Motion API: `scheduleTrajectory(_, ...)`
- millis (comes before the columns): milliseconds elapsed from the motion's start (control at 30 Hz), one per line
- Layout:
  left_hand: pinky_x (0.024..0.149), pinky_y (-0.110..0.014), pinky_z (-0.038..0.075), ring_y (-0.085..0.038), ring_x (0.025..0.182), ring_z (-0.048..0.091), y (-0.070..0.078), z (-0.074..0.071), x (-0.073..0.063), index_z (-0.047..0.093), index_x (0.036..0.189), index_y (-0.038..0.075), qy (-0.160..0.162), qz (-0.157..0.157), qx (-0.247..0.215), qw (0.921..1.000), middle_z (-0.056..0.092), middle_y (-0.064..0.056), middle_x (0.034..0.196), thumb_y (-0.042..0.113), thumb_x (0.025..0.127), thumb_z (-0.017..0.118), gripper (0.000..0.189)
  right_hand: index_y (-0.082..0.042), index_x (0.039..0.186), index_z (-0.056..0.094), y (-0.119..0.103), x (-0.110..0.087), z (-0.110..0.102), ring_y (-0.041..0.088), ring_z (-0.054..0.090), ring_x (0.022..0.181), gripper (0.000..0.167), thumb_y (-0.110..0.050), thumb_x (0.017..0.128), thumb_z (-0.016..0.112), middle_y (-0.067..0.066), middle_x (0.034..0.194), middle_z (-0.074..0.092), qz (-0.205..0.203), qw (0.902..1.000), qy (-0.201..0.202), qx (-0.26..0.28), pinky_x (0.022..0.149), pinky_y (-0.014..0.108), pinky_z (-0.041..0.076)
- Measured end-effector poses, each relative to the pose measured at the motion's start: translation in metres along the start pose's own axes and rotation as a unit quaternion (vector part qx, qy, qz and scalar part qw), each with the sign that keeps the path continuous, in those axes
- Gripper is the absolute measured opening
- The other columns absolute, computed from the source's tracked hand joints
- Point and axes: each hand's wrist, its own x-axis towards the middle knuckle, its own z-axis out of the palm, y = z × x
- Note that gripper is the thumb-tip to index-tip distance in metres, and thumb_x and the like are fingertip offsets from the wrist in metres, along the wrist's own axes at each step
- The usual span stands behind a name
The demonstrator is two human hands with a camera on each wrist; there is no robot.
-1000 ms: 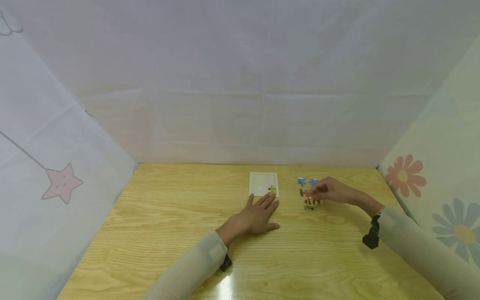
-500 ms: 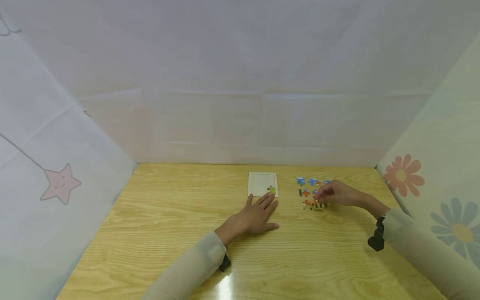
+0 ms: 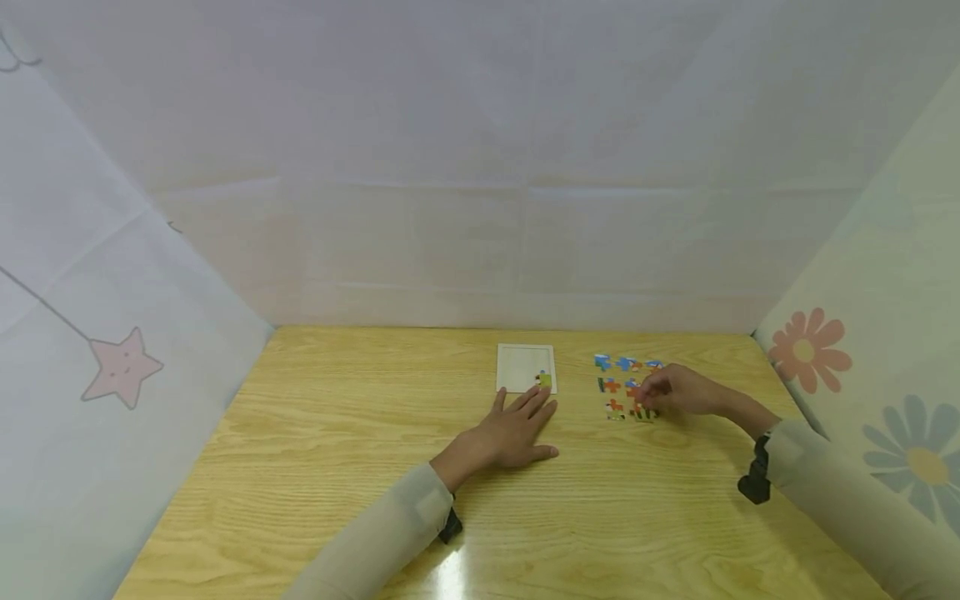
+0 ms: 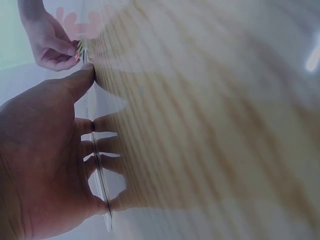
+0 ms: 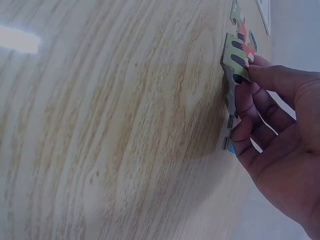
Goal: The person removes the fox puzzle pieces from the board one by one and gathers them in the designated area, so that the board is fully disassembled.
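Observation:
My right hand (image 3: 678,390) pinches a green puzzle piece (image 5: 235,56) with orange and black shapes between thumb and fingers. In the right wrist view the piece appears tilted, its lower edge close to the table. Beside it lies an orange-and-white puzzle piece (image 3: 615,410), with a small gap between them. My left hand (image 3: 513,433) rests spread on the table, fingertips at the near edge of a pale wooden puzzle tray (image 3: 517,367). A green puzzle piece (image 3: 544,380) sits in the tray's near right corner. The right hand's fingers hide part of the loose pieces.
Several loose pieces lie in rows right of the tray, among them a blue piece (image 3: 603,362) and a red piece (image 3: 612,385). The wooden table (image 3: 360,417) meets a white cloth backdrop (image 3: 420,250) behind and at both sides.
My right hand has shifted right and slightly nearer with the green striped piece, uncovering more loose pieces and leaving a gap to the orange-and-white one. My left hand has stayed put.

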Motion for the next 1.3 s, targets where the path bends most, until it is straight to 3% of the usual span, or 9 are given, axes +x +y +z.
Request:
scheduleTrajectory(433,0.129,-0.065,0.014,-0.019,0.165,0.003,0.0,0.002,0.001,0.015,0.172,0.022,0.0,-0.001,0.001,1.0,0.003,-0.001,0.18,0.071,0.106,0.038,0.085,-0.002,0.105,0.078,0.0,0.0,0.003,0.027,0.07,0.081,0.01,-0.001,0.102,0.068,0.011,0.097,0.076,-0.003,0.9996,0.004,-0.026,0.07,0.03,0.058)
scheduleTrajectory(1033,0.129,-0.065,0.013,-0.02,0.165,0.004,0.001,0.002,0.0,0.014,0.172,0.022,0.004,-0.002,0.007,1.0,0.002,-0.001,0.18,0.071,0.106,0.037,0.085,-0.002,0.109,0.078,-0.01,0.004,0.005,0.025,0.074,0.095,0.012,0.001,0.099,0.071,0.014,0.108,0.077,0.023,0.9979,0.034,-0.049,0.08,0.034,0.062)
scheduleTrajectory(1300,0.129,-0.065,0.013,-0.02,0.165,0.004,0.002,0.002,0.0,0.014,0.173,0.022,0.003,-0.002,0.006,1.0,0.003,-0.001,0.18,0.071,0.106,0.036,0.085,0.0,0.113,0.078,-0.014,0.021,0.009,0.024,0.073,0.092,0.014,-0.001,0.101,0.069,0.012,0.105,0.077,-0.013,0.9982,0.026,-0.053,0.078,0.032,0.061)
